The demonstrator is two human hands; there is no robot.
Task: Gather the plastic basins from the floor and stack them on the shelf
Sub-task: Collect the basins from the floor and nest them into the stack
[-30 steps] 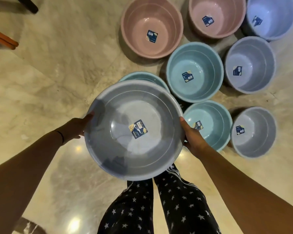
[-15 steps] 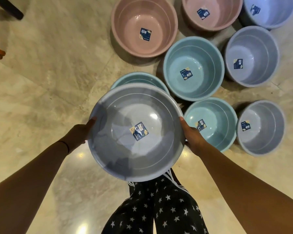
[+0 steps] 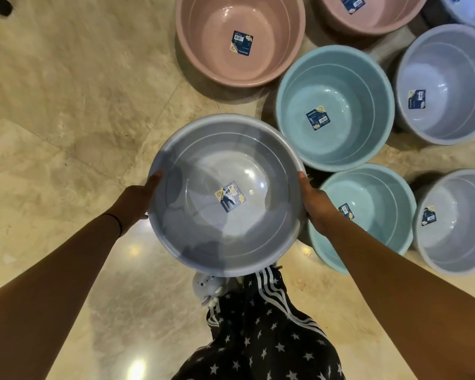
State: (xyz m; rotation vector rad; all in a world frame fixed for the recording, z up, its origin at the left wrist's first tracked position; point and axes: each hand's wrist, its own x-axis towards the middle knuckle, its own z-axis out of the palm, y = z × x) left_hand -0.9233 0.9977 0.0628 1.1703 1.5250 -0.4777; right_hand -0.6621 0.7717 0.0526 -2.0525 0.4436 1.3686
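I hold a grey-blue plastic basin [image 3: 187, 229] level above the floor, a sticker in its bottom. My left hand [image 3: 133, 200] grips its left rim and my right hand [image 3: 317, 208] grips its right rim. On the floor beyond it stand a pink basin [image 3: 203, 50], a second pink basin [image 3: 381, 20], a large teal basin [image 3: 348, 86], a smaller teal basin [image 3: 379, 215], and two lavender basins [image 3: 455, 64] [image 3: 464, 242]. A teal basin seen earlier under the held one is hidden now.
The floor [image 3: 66, 105] is glossy beige marble tile. My legs in dark star-print trousers [image 3: 258, 338] stand below the basin, with a grey slipper [image 3: 206, 289] showing. Part of another lavender basin [image 3: 466, 9] sits at the top right corner.
The view has shifted so the floor basins slide right and up. The held basin now covers the teal basin that showed behind its far rim. Both hands keep their grip.
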